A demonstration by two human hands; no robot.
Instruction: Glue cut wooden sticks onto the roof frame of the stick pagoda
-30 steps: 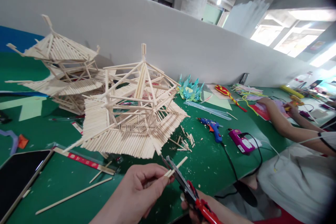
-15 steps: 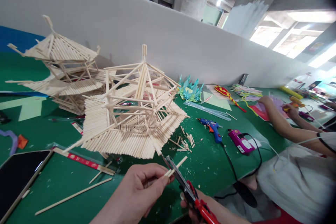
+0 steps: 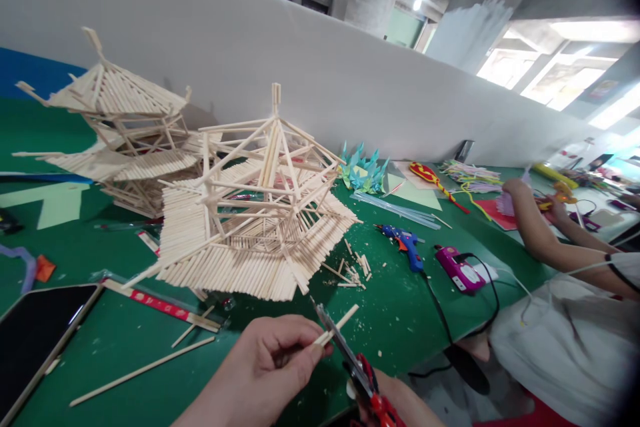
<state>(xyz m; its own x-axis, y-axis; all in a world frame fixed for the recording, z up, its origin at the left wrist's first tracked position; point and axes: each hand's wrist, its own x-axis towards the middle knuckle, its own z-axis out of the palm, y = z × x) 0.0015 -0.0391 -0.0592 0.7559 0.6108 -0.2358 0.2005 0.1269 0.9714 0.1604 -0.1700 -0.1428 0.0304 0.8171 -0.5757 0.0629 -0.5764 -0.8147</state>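
Observation:
My left hand is closed in a pinch on a short wooden stick that points up and right. My right hand, low at the frame's bottom edge, grips red-handled scissors; their dark blades cross the stick just beyond my fingertips. Right behind them on the green table stands a six-sided roof model of wooden sticks. A second, taller stick model stands behind it at the left.
A dark tablet, a red-printed chopstick sleeve and a long loose stick lie at the left front. Stick offcuts, a blue glue gun and a pink device with black cable lie to the right. Another person's arm rests at far right.
My hands, the stick and the scissors have sunk slightly lower in the frame. The person at the right has raised a hand a little.

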